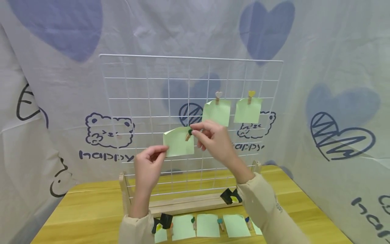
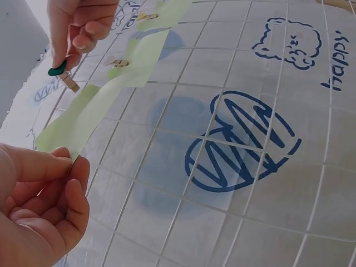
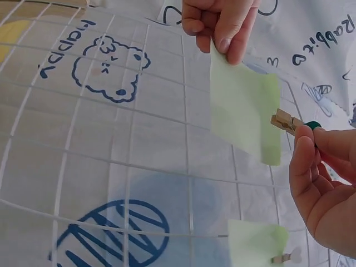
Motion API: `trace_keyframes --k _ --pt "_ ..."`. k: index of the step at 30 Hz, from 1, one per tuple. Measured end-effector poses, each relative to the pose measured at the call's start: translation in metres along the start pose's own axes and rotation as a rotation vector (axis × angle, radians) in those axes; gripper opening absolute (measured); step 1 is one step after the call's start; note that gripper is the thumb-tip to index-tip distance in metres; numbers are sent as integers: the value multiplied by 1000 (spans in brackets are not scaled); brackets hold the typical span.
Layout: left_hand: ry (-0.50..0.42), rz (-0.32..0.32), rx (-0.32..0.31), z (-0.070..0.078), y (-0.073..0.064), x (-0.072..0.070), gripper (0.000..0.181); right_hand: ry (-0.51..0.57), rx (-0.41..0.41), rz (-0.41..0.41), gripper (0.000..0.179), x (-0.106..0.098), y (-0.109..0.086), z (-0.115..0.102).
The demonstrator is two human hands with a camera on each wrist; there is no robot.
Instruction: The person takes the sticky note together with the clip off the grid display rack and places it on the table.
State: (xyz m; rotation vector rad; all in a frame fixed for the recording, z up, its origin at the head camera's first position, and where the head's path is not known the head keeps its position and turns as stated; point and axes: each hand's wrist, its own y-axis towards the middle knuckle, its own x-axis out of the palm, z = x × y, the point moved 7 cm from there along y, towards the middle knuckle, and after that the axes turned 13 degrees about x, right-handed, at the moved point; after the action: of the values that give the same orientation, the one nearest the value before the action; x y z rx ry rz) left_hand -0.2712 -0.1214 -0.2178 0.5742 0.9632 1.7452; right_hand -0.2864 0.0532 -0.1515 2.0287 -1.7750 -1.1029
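Observation:
My left hand (image 1: 150, 166) pinches the lower left edge of a pale green sticky note (image 1: 178, 144) against the white wire grid (image 1: 148, 117). In my right hand (image 1: 217, 140), thumb and fingertips pinch a small wooden clothespin (image 3: 286, 120) by its dark green end. The clothespin's wooden tip overlaps the note's upper right part in the head view; in the left wrist view it stands just off the note's edge. Two more green notes, one under a white-heart clothespin (image 1: 218, 95) and one under a yellow-heart clothespin (image 1: 251, 95), hang on the grid to the right.
The grid stands in a wooden base (image 1: 189, 203) on a yellow wood-grain table (image 1: 88, 200). In front lies a row of several green notes (image 1: 208, 226) with coloured clothespins (image 1: 220, 223) between them. A printed white cloth (image 1: 195, 27) hangs behind and at the sides.

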Motion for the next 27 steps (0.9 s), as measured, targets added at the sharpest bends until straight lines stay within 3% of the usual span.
trace_keyframes --k 4,9,18,27 --pt "16 -8 3 -2 -15 -2 12 50 31 -6 14 2 -13 15" --pt "23 -25 -45 -10 -30 -2 12 118 65 -12 10 4 -27 30" --pt "50 -5 -34 -15 -50 -10 14 173 148 -35 6 12 -43 46" --pt "62 7 -126 -23 -66 -23 14 216 216 -65 6 25 -57 62"
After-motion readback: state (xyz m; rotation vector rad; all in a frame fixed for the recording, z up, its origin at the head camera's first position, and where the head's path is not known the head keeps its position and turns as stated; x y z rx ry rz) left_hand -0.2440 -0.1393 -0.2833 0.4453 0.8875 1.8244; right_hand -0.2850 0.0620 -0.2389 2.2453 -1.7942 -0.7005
